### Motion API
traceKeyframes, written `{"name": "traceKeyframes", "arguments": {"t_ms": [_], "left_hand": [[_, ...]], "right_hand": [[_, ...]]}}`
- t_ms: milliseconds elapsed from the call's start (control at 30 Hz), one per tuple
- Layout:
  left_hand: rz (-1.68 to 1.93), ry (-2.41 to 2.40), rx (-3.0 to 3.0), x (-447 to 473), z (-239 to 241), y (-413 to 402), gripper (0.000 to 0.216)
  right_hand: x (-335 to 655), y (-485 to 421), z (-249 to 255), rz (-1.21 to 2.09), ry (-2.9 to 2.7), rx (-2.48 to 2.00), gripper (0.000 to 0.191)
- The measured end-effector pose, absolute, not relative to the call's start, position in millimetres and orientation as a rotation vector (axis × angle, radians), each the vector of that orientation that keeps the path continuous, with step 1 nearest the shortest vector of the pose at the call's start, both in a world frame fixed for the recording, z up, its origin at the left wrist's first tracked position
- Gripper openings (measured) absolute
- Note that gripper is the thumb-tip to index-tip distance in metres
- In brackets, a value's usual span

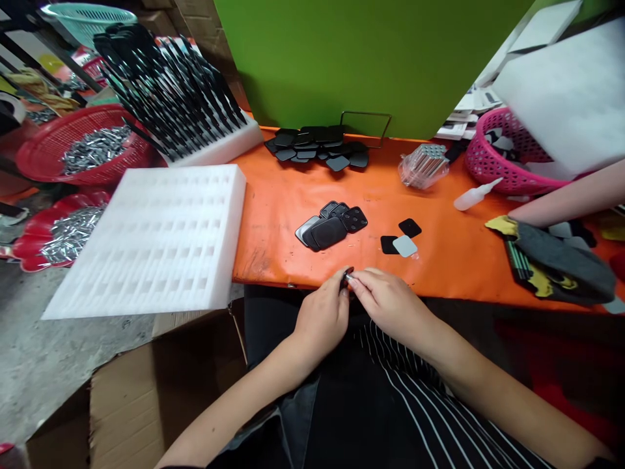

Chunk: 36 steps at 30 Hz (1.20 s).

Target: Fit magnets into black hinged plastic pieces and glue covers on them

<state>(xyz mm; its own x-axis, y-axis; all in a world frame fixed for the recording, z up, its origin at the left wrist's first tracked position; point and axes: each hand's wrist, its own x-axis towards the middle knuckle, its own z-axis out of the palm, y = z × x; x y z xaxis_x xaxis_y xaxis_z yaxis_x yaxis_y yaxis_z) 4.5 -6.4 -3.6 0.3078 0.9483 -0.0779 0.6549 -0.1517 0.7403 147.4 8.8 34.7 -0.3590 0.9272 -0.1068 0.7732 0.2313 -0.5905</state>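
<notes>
At the table's front edge, my left hand (321, 316) is closed on a small black plate (346, 271), seen almost edge-on. My right hand (390, 303) meets it there, thumb and finger pinching a small silvery metal part (349, 277) against the plate. The fingers cover much of both pieces. Just beyond lies a small pile of black rounded plates (332, 229), some showing holes and one with a shiny face. To its right are black square pads (410, 227) and a light grey one (405, 246).
A white foam block (166, 234) with slots stands at the left, near red baskets (88, 116) of metal pins. Farther back are more black plates (317, 143) and a bag of metal tubes (424, 165). A small white bottle (476, 195) and grey-yellow glove (561, 260) lie right.
</notes>
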Motion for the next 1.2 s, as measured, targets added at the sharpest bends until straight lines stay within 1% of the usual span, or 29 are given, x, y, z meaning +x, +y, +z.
{"name": "traceKeyframes", "arguments": {"t_ms": [100,233,400,467,600,667,733,800,867,1000,1100,1200], "left_hand": [[0.454,1.461,2.038,4.9,-4.8,-8.2,0.043],[0.337,1.448,2.160,6.2,-8.1,-13.8,0.047],[0.284,1.423,2.121,5.7,-9.6,-17.0,0.045],[0.339,1.383,1.994,5.2,-10.7,-14.3,0.044],[0.655,1.231,1.459,6.2,-17.7,-3.8,0.047],[0.787,1.195,1.212,6.5,-20.5,0.6,0.051],[0.834,1.200,1.128,5.8,-19.8,2.3,0.042],[0.830,1.225,1.211,4.0,-15.1,1.1,0.031],[0.804,1.252,1.400,2.1,-8.1,-1.7,0.029],[0.733,1.293,1.811,-0.7,3.2,-7.4,0.030],[0.668,1.245,1.998,-2.7,5.1,-12.9,0.033],[0.656,1.202,2.062,-4.7,2.9,-20.8,0.035]], "right_hand": [[146.8,8.7,35.9,0.790,-2.282,-1.615,0.023],[148.5,8.9,34.8,1.028,-2.120,-1.581,0.022],[148.5,5.6,13.7,1.287,-1.757,-1.567,0.029],[149.5,3.4,4.7,1.474,-1.531,-1.489,0.029],[155.3,0.4,-1.1,1.868,-1.010,-1.315,0.034],[158.0,-0.2,0.9,1.953,-0.874,-1.293,0.035],[159.0,-0.5,3.5,1.993,-0.838,-1.296,0.032],[158.3,-0.5,5.0,2.002,-0.856,-1.300,0.029],[157.2,-0.3,5.0,1.987,-0.915,-1.304,0.030],[158.4,-1.1,4.5,1.978,-0.994,-1.332,0.034],[163.0,-4.5,8.2,2.086,-0.904,-1.312,0.032],[166.7,-8.9,12.9,2.184,-0.796,-1.270,0.027]]}}
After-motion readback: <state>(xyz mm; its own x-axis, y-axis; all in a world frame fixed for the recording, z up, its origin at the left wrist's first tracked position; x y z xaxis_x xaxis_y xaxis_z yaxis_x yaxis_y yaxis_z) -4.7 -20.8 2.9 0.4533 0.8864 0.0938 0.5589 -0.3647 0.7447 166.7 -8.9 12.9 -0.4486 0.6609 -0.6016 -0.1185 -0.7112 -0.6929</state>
